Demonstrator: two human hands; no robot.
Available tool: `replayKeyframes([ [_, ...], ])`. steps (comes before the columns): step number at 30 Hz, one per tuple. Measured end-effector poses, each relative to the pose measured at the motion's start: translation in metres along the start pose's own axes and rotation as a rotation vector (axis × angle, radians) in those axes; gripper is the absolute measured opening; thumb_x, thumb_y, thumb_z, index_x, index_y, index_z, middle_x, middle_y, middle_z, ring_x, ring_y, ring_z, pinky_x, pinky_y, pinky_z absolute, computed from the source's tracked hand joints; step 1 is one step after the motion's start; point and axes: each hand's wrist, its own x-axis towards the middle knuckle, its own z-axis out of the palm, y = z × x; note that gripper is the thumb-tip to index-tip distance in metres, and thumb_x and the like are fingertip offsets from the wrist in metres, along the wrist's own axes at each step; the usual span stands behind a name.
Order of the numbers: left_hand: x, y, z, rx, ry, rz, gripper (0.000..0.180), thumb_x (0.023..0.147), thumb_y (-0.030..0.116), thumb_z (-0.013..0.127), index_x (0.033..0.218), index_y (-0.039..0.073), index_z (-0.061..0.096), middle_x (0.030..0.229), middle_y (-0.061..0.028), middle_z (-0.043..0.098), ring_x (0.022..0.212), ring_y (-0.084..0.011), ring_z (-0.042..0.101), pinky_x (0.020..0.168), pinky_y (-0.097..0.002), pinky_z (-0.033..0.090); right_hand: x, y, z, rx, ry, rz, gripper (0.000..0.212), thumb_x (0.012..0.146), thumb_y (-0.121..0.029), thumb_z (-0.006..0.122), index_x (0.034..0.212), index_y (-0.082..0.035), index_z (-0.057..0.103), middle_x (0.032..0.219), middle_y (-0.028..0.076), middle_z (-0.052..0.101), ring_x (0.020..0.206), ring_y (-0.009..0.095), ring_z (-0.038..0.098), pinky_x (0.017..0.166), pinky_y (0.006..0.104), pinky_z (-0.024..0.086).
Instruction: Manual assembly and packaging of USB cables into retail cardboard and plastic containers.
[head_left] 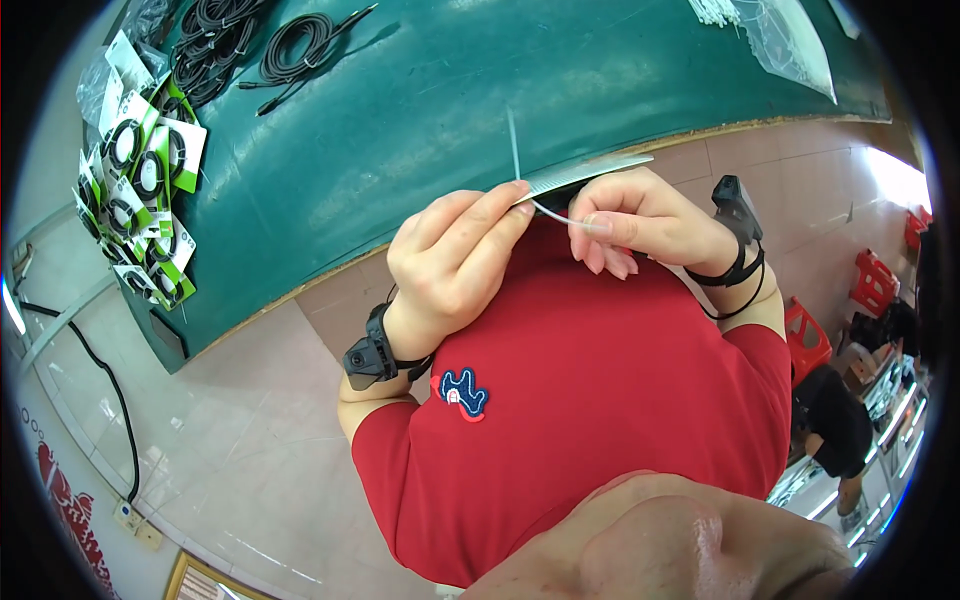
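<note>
Close to my chest, at the table's near edge, my left hand (455, 250) pinches one end of a thin flat card (590, 177), seen almost edge-on. Something dark shows just under the card, mostly hidden by my hands. A thin whitish cable tie (514, 140) passes by my left fingertips, one end sticking up over the table. Its other end curves across to my right hand (650, 218), where thumb and index finger are closed on it. The other right fingers curl loosely below.
On the green table (350, 170), several carded black cables (145, 175) are heaped at the left, beside coiled black cables (300, 50). A clear bag (785, 45) and white cable ties (713, 10) lie at the far right. Red stools (808, 340) and another person (838, 420) are at right.
</note>
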Motion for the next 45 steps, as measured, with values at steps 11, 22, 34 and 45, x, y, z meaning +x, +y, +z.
replayKeyframes([
  [11,0.008,-0.001,-0.001,0.111,0.044,0.059,0.020,0.071,0.002,0.077,0.091,0.003,0.077,0.102,-0.0070,0.076,0.080,-0.0196,0.068,0.064,-0.0301,0.055,0.013,-0.010,0.013,0.116,0.001,0.029,0.014,0.102,-0.014,0.066,0.100,-0.001,0.069,0.082,0.005,0.069,0.057,0.005,0.056,0.051,0.0197,0.044],
  [22,0.031,-0.020,-0.008,-0.727,-0.336,-1.007,0.019,0.083,0.005,0.082,0.100,0.000,0.076,0.095,-0.0101,0.077,0.084,-0.0161,0.072,0.075,-0.0282,0.057,0.038,-0.031,-0.023,-0.377,0.059,-0.159,0.013,0.099,-0.014,0.069,0.103,-0.002,0.069,0.083,0.002,0.069,0.064,0.004,0.061,0.055,0.0184,0.047],
  [34,0.009,-0.038,0.014,-1.110,-0.345,-1.366,0.025,0.085,0.008,0.083,0.105,-0.003,0.073,0.097,-0.0100,0.075,0.087,-0.0140,0.071,0.080,-0.0269,0.057,0.060,0.004,-0.033,-0.555,0.199,-0.271,0.013,0.097,-0.012,0.070,0.104,-0.001,0.070,0.085,0.000,0.068,0.065,0.002,0.058,0.054,0.0182,0.044],
  [45,0.006,-0.042,0.014,-1.145,-0.352,-1.353,0.026,0.087,0.007,0.081,0.108,-0.003,0.070,0.100,-0.0124,0.076,0.091,-0.0150,0.072,0.081,-0.0279,0.057,0.059,0.013,-0.018,-1.027,0.440,-0.742,0.008,0.089,-0.004,0.076,0.095,-0.002,0.072,0.078,0.003,0.063,0.061,0.007,0.054,0.055,0.0235,0.042],
])
